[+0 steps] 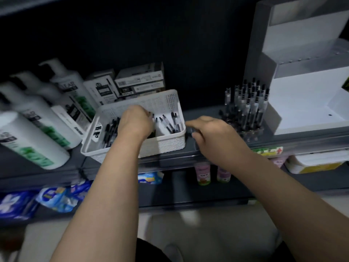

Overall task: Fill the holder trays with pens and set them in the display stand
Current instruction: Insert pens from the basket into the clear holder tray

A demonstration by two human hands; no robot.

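A white perforated basket [166, 142] on the grey shelf holds several loose black-and-clear pens [172, 123]. My left hand [136, 121] reaches down into the basket, its fingers curled round some pens near the middle. Just right of the basket's front corner, my right hand [209, 133] hovers with curled fingers; blur hides whether it holds anything. Behind the right hand, a clear holder tray [251, 133] stands filled with upright pens [247, 103]. The white tiered display stand [306, 99] sits at the far right, its lower step bare.
White pump bottles [32, 133] with green labels lie left of the basket, and stacked pen boxes [139, 80] stand behind it. The lower shelf holds blue packets [56, 199] and small pink bottles [203, 173]. The shelf's front edge [179, 159] runs under my wrists.
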